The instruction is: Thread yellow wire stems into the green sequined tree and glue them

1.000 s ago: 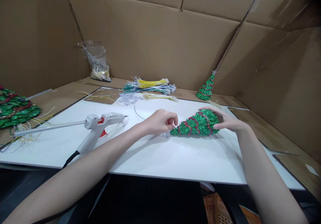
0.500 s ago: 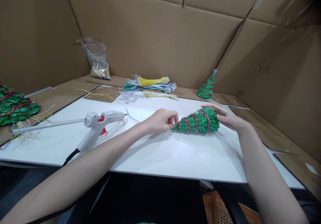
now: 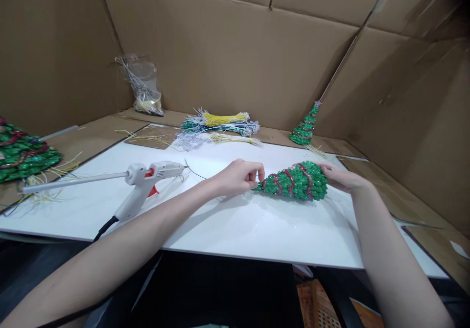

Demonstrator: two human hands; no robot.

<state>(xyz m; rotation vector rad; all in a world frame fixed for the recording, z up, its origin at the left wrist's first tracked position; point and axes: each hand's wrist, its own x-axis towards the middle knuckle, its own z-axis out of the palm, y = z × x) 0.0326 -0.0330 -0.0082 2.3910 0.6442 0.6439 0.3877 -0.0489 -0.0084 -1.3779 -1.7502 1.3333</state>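
your left hand has its fingers drawn narrowly together at the slim tip of a sparkly green cone-shaped tree with red garland, though you cannot tell whether they pinch the tip itself or a fine strand beside it. your right hand is cupped loosely at the broad base, thumb near the rim and other fingers partly hidden behind, so how firmly it grips, you cannot tell. the tree lies on its side on the white tabletop, tip towards your left. the work in hand looks like fine handling at that tip, and it seems to call for a steady base and small finger movements, since the left knuckles cover the detail. to your left, a white hot glue gun with a red trigger points its nozzle towards your left wrist, a thin dark wire curving close by; that nozzle could catch your forearm or the wire if you sweep left. its black cable runs down near your arm. beyond are bundled yellow, white and green strands, a loose pile of clear bits, a clear plastic bag of strands and a smaller green tree with a star, all well apart from your fingers.
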